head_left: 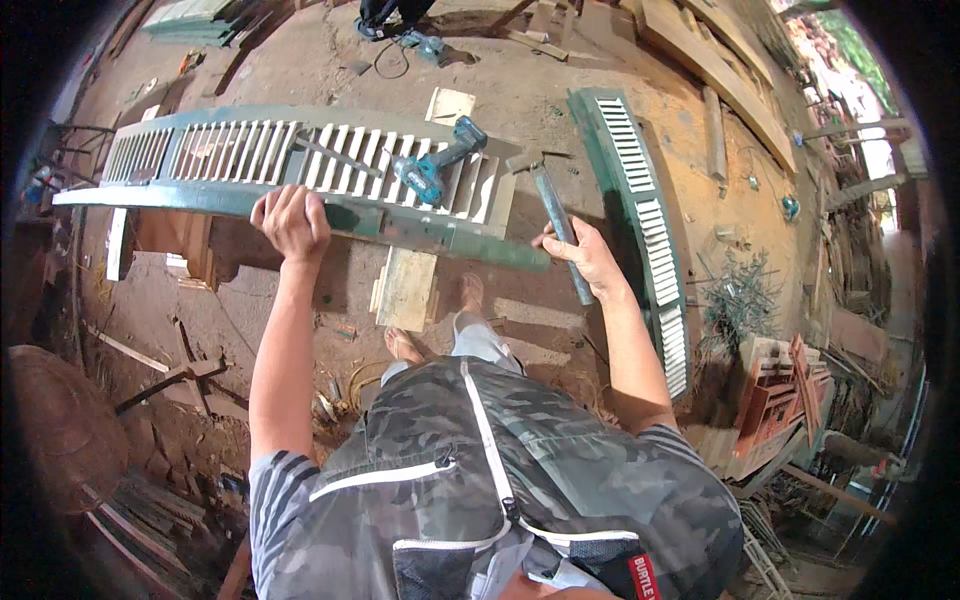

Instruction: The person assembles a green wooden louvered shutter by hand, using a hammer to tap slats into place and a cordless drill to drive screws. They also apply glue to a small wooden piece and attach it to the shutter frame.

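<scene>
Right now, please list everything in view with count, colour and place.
Louvered panel: 1, green with pale slats, across front
Second louvered panel: 1, same colours, right
Drill: 1, teal and black, on first panel's slats
Hammer: 1, grey-blue, at first panel's right end
Power tool: 1, teal, top centre
Board ends: 2, cream, at first panel's edges
Boards: several, brown, upper right
Wood pieces: several, reddish, lower right
Vest: 1, grey camouflage, on person
Feet: 2, bare-looking, below first panel
Left hand: 1, bare, gripping first panel's near side
Right hand: 1, bare, holding hammer

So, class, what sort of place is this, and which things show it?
Probably a woodworking workshop: there are slatted green panels, a hammer and long timber planks.
</scene>
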`<state>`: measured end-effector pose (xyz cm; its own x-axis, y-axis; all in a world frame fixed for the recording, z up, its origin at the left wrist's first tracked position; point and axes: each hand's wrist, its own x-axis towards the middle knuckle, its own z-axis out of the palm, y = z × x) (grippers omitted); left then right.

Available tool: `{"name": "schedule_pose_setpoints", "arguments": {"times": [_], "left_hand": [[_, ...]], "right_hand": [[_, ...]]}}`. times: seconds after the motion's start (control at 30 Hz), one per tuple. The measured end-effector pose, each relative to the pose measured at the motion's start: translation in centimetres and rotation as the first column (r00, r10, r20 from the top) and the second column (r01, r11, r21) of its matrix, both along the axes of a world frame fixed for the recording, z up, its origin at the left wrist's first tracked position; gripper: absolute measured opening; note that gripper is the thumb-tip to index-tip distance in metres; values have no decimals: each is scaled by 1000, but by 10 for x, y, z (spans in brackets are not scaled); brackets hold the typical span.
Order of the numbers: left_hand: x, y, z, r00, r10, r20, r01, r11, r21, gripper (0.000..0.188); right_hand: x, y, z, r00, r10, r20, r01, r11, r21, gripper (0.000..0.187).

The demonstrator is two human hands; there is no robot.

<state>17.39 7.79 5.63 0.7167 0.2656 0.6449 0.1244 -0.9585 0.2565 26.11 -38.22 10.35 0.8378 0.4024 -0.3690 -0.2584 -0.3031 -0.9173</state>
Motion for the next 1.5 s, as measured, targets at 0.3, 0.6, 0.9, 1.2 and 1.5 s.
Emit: {"name": "schedule_pose_setpoints", "arguments": {"times": [0.3, 0.6, 0.9, 1.2, 1.5], "left_hand": [[-3, -3, 6, 999, -17, 41, 21, 996, -88, 31], [5, -10, 16, 1000, 29, -7, -30, 994, -103, 35], [14, -16, 21, 999, 28, -29, -32, 987, -156, 37], [27, 0, 16, 999, -33, -5, 32, 994, -105, 33], [45, 4, 14, 995, 51, -83, -56, 996, -63, 30]], "right_hand": [[114, -6, -140, 924, 263, -277, -342, 894, -291, 21], [206, 57, -181, 805, 544, 235, -420, 803, -422, 28], [345, 207, -251, 730, 538, 422, -232, 775, -588, 25], [373, 205, -301, 670, 623, 404, -228, 691, -686, 26], [196, 109, -23, 938, 60, 340, -40, 997, -66, 22]]}}
